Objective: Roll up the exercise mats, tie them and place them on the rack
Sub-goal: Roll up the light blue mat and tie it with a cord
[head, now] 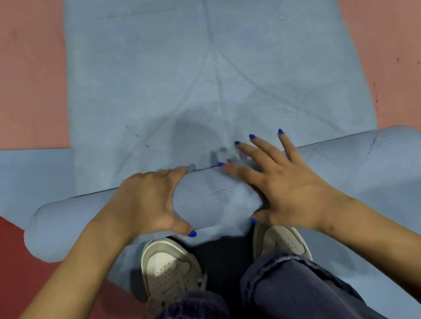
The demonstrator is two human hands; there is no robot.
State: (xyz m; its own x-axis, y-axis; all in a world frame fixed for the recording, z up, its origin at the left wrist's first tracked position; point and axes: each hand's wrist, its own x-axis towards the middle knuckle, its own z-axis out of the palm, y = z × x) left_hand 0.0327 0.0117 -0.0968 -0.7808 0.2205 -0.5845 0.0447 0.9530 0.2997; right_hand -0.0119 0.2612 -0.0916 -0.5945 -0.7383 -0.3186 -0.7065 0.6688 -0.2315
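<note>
Left hand (146, 202) curls over the top of the rolled portion (213, 198) of the blue exercise mat (215, 62), fingers hooked over its far edge and thumb tucked at the near side, so that it clasps the roll. Right hand (282, 185) lies flat on the roll just beside it, fingers spread and straight, their tips reaching past the roll onto the flat mat; it presses rather than clasps. The roll's long axis runs left to right across the view, slightly tilted, its right end farther from the person. Both hands sit near its middle, about equally close. The unrolled length extends straight ahead, away from the hands, at right angles to the roll. The coming push is judged to go forward along that length. Two pale shoes (171, 267) stand just behind the roll, on a second blue mat (10, 170) and the red floor (8, 76).
</note>
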